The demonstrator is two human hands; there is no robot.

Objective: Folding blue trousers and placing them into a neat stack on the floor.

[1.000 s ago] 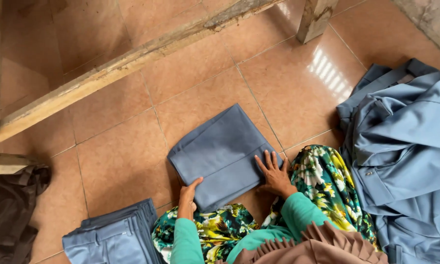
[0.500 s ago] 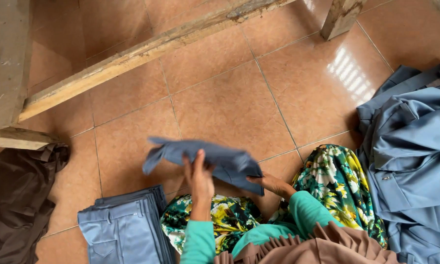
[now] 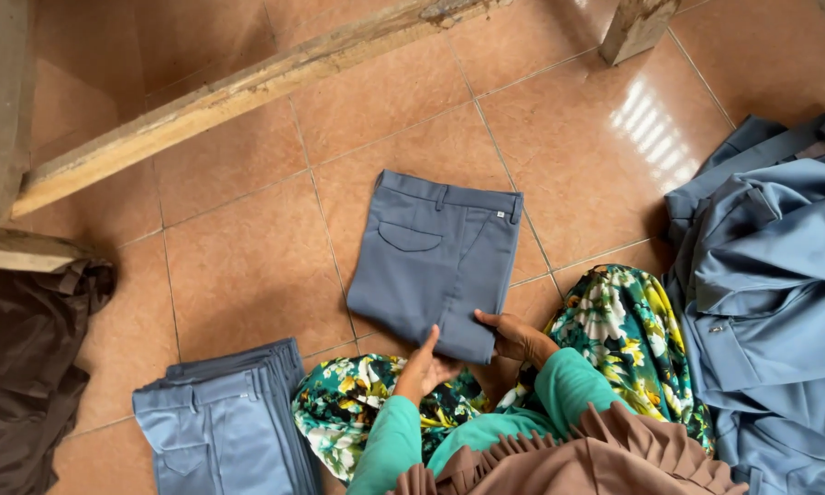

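Observation:
A folded pair of grey-blue trousers [image 3: 435,261] lies flat on the tiled floor in front of me, waistband away from me, back pocket facing up. My left hand [image 3: 424,365] touches its near edge from below, fingers together. My right hand [image 3: 513,335] grips the near right corner of the same trousers. My sleeves are teal, and my lap is covered in green floral cloth [image 3: 628,325].
A stack of folded light-blue trousers [image 3: 218,423] sits at my near left. A loose heap of blue garments [image 3: 779,293] lies at my right. Dark brown cloth [image 3: 23,367] is at the far left. Wooden beams [image 3: 238,92] cross the orange tiled floor [image 3: 247,266] beyond.
The trousers lay flat as a plain rectangle, were lifted off the floor in both hands, and now lie flat again with the pocket side up.

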